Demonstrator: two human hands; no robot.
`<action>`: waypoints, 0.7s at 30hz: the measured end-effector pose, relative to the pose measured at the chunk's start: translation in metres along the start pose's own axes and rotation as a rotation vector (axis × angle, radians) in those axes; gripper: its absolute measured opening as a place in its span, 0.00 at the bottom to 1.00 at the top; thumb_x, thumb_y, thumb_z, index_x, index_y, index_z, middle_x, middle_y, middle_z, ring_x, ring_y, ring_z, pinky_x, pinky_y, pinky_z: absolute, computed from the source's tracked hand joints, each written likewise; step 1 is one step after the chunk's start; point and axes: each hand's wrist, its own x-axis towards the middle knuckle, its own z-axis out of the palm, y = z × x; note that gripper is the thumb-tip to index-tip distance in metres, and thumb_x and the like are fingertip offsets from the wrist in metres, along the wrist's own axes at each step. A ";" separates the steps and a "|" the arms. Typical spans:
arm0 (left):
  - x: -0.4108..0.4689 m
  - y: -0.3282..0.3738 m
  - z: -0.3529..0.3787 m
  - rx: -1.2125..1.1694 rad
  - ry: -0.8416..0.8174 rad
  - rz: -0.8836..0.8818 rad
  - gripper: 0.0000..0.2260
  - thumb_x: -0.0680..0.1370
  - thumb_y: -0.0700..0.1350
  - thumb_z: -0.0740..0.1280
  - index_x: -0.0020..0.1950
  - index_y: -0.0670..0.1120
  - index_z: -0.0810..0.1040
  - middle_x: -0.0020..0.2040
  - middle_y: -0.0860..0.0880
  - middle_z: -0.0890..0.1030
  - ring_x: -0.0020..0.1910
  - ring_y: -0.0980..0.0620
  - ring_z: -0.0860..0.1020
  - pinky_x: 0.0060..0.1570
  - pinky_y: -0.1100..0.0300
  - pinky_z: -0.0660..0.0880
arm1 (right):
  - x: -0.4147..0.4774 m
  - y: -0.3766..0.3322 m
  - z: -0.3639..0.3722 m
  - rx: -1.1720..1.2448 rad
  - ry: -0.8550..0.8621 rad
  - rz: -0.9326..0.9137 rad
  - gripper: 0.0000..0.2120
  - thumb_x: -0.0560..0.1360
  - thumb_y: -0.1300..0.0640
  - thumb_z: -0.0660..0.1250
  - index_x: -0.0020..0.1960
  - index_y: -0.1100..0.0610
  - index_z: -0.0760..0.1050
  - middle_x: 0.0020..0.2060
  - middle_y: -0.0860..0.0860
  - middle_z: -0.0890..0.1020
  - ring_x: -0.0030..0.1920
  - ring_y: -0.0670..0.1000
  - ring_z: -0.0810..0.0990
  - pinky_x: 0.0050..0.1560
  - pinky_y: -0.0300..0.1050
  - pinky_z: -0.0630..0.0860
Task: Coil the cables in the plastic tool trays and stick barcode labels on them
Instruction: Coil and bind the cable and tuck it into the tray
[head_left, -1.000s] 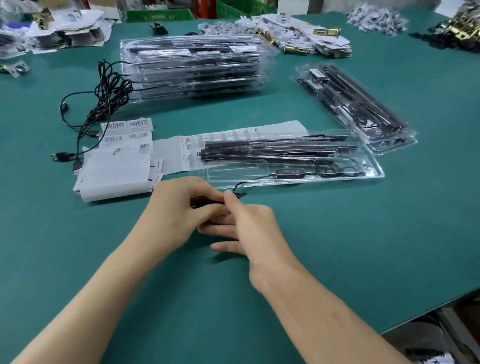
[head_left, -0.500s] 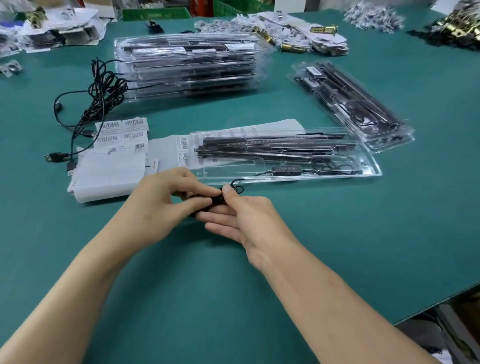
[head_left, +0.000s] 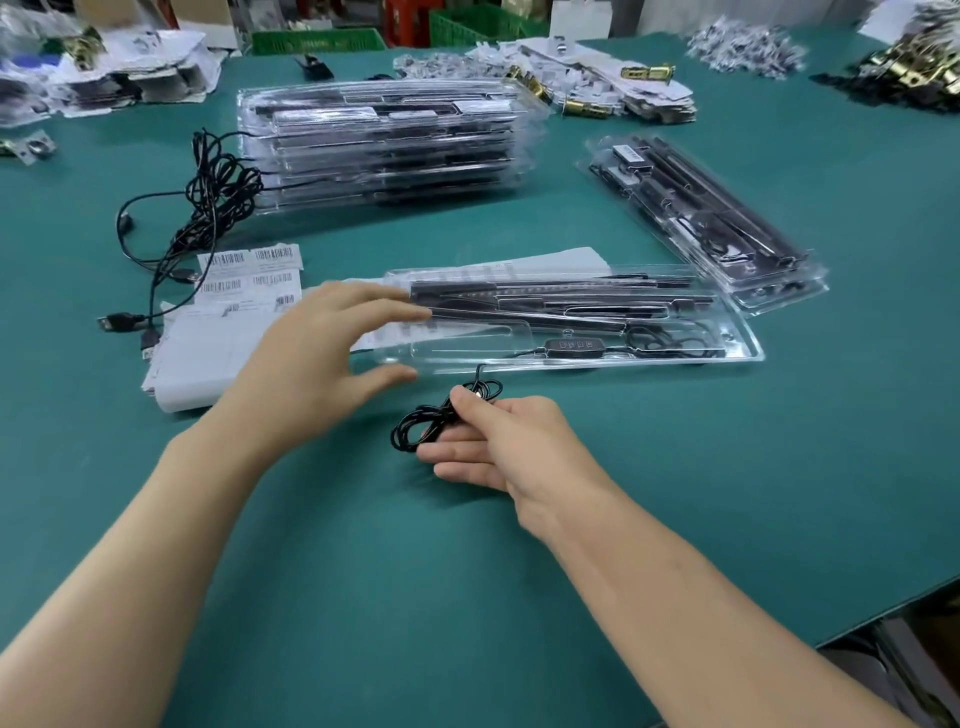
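Note:
A clear plastic tool tray (head_left: 737, 340) lies in front of me on the green table, holding black bars and a black inline controller (head_left: 574, 345). Its thin black cable runs out over the near rim to a small coil (head_left: 415, 428), which my right hand (head_left: 498, 447) pinches between thumb and fingers just in front of the tray. My left hand (head_left: 317, 374) hovers with fingers spread at the tray's left end, holding nothing. Sheets of barcode labels (head_left: 249, 275) lie to the left of the tray.
A tall stack of filled trays (head_left: 384, 150) stands behind, with tangled black USB cables (head_left: 208, 202) spilling from its left side. Two more trays (head_left: 701, 218) lie angled at the right. Paper scraps and brass hardware (head_left: 587, 106) litter the far edge. The table edge (head_left: 883, 618) runs near right.
My left hand has let go of the coiled cable and moved up toward the tray's left end with fingers spread. My right hand alone keeps hold of the coil.

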 end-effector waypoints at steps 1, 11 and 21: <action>0.003 -0.003 0.003 0.008 -0.045 -0.021 0.19 0.76 0.50 0.76 0.66 0.55 0.81 0.69 0.55 0.78 0.69 0.51 0.74 0.69 0.58 0.67 | -0.001 -0.001 0.000 0.001 0.000 0.003 0.12 0.82 0.56 0.69 0.46 0.65 0.77 0.32 0.55 0.84 0.35 0.54 0.88 0.35 0.43 0.85; -0.017 0.020 0.018 0.068 0.147 0.110 0.07 0.78 0.54 0.70 0.45 0.54 0.85 0.42 0.57 0.86 0.40 0.52 0.85 0.33 0.52 0.79 | -0.007 -0.002 -0.021 -0.065 -0.024 0.012 0.13 0.82 0.55 0.69 0.51 0.67 0.77 0.37 0.57 0.84 0.38 0.55 0.88 0.33 0.41 0.83; -0.042 0.070 0.030 0.052 0.181 0.125 0.08 0.78 0.52 0.71 0.41 0.52 0.84 0.35 0.56 0.83 0.32 0.52 0.81 0.28 0.55 0.75 | -0.031 0.003 -0.073 -0.205 -0.068 0.010 0.18 0.81 0.51 0.68 0.54 0.69 0.79 0.44 0.60 0.88 0.42 0.56 0.89 0.36 0.40 0.82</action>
